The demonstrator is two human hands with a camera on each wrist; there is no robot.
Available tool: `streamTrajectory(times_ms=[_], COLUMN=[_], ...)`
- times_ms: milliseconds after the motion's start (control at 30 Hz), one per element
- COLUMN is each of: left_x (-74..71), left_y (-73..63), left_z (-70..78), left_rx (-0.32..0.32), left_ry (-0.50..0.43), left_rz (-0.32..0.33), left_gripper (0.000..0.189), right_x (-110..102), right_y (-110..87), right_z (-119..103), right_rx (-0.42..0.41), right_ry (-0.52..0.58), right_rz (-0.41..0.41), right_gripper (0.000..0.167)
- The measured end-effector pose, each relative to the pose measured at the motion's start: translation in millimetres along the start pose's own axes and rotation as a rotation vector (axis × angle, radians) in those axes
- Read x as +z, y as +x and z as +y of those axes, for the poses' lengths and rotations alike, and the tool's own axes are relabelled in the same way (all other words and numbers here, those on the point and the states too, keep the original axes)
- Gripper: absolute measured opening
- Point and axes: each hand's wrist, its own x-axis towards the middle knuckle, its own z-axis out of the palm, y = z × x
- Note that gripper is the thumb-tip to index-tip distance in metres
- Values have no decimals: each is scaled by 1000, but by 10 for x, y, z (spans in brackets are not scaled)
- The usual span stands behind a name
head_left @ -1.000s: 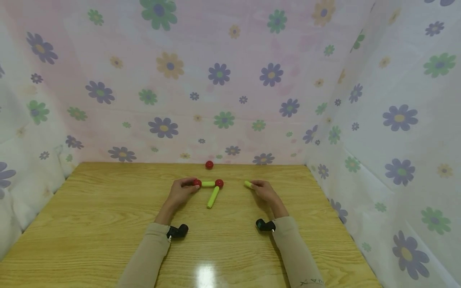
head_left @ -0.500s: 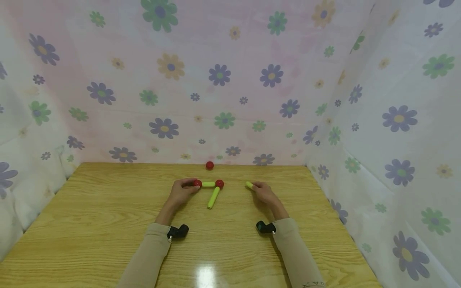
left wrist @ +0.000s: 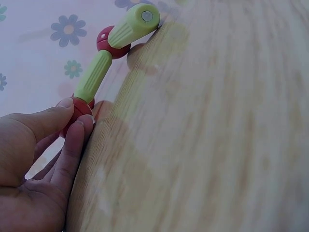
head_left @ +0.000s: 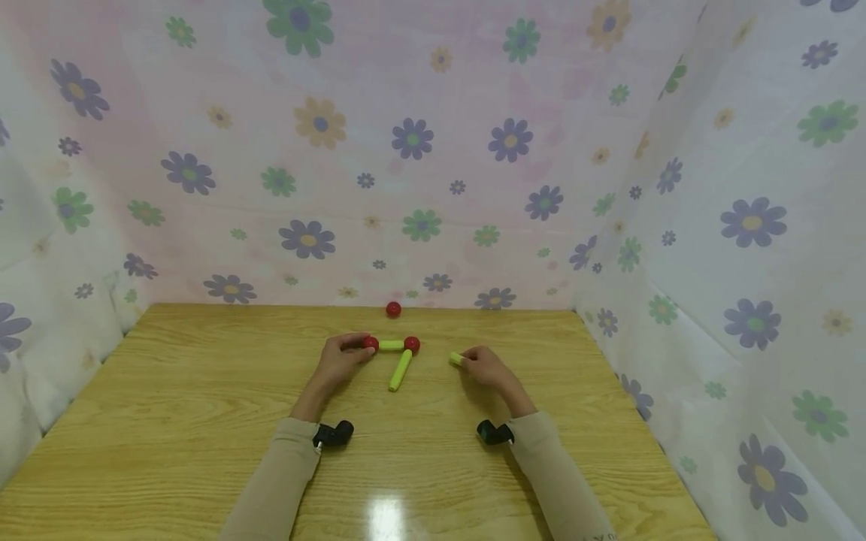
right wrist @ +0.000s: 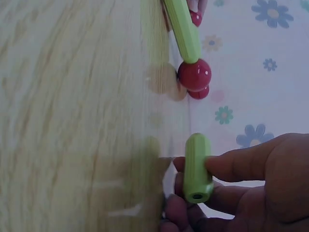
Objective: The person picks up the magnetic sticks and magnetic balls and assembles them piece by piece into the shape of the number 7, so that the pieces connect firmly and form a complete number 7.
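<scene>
My left hand [head_left: 340, 361] pinches a red ball [left wrist: 77, 113] between thumb and fingers. From that ball a short green rod [head_left: 391, 346] runs right to a second red ball [head_left: 412, 345]. A longer green rod [head_left: 400, 371] slants from the second ball toward me; its round metallic end faces the camera in the left wrist view. To the right, apart from the joined pieces, my right hand [head_left: 489, 367] grips a loose green rod [right wrist: 197, 166] by thumb and fingers. A small dark hole marks this rod's near end in the right wrist view.
A loose red ball [head_left: 393, 309] lies at the back edge of the wooden table [head_left: 223, 421]. Flower-patterned cloth [head_left: 433, 188] hangs behind and along both sides. Each wrist wears a black camera [head_left: 334, 433].
My right hand has shifted slightly left and toward me with the green rod, which has turned in its grip. The left hand and the joined pieces stay where they were.
</scene>
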Motion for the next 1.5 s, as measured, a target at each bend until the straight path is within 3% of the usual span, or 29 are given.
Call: streamTrajectory(times_ms=[233,367,600,767,1233,1500], left_x=[-5,-7,-16,-15,-22,-16], left_y=[14,15,11,10,4,2], left_z=[-15,-22,-2,7,-12,-4], left_rx=[-1,0,13,28,14,22], left_ry=[3,5,9,9,12,23], left_rz=[-10,-13,-7,-8,0,0], left_gripper=[42,42,43,44,44,45], right_x=[75,126,260,400,593,664], right_y=[-119,-161,-193,-205,-128,-88], right_z=[-154,-227,-289,-268,-271,-292], right_rx=[-28,-63,-96,-68,23,10], right_ry=[-87,-77,109,225,316,352], right_rz=[-90,-145,-298,-391,-434,-421], right_gripper=[28,22,13,28,23,22])
